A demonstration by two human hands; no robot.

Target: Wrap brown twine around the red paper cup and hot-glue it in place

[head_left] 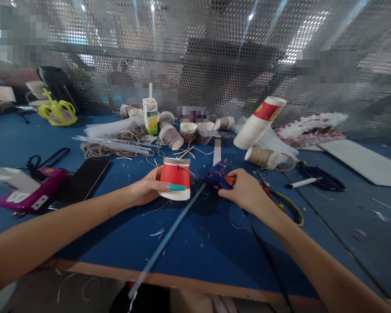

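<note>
On the blue tabletop [215, 243] we hold a red paper cup [175, 178] upside down, our left hand [146, 188] wrapped tight around its left side. Just right of the cup, our right hand [244, 191] closes on a blue glue gun [219, 176]. Far back stands a drink carton [150, 114]; its writing is too small to read.

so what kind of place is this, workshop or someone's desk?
Probably a handicraft workbench. The left hand holds an upturned red paper cup, the right hand rests on a blue glue gun, and a stack of paper cups, twine-wrapped cups and twine scraps litter the blue table.
</note>
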